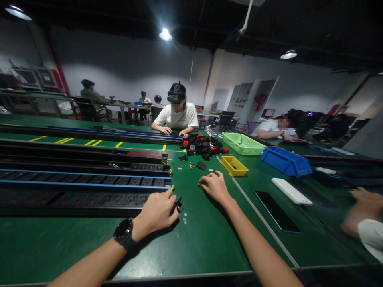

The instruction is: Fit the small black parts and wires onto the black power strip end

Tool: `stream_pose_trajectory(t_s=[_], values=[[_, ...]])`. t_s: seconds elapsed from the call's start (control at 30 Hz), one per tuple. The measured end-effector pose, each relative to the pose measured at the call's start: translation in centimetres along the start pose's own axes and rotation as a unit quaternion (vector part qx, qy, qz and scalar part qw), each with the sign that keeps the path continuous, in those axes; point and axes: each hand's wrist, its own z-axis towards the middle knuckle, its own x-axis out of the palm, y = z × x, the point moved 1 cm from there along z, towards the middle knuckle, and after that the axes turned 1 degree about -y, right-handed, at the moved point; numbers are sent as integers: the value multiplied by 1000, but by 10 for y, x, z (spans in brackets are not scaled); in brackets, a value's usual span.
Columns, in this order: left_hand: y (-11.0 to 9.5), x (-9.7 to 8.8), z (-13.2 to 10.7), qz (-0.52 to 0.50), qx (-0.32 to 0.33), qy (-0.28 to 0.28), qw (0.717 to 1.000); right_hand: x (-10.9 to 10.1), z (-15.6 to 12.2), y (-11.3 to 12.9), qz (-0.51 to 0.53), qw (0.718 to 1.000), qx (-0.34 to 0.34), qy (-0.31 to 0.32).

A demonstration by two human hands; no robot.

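Note:
Long black power strips with rows of sockets lie side by side on the left, their ends pointing right. My left hand, wearing a black watch, is closed over the right end of the nearest strip. A small black end piece sticks out between its thumb and fingers; whether it touches the strip is hidden. To the right, my right hand is low over the green table with fingers curled together. Something dark shows at its fingertips, too small to name. Just beyond it lies a flat black square piece.
A heap of black and red parts lies ahead. Behind it are a green basket, a yellow bin and a blue bin. A phone and white power bank lie right. Co-workers sit opposite and at right.

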Motion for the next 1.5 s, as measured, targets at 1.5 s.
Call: stream_pose_trajectory(t_s=[1.5], values=[[8, -15, 0, -58, -15, -102, 993, 20, 3, -92, 58, 967, 211, -133]])
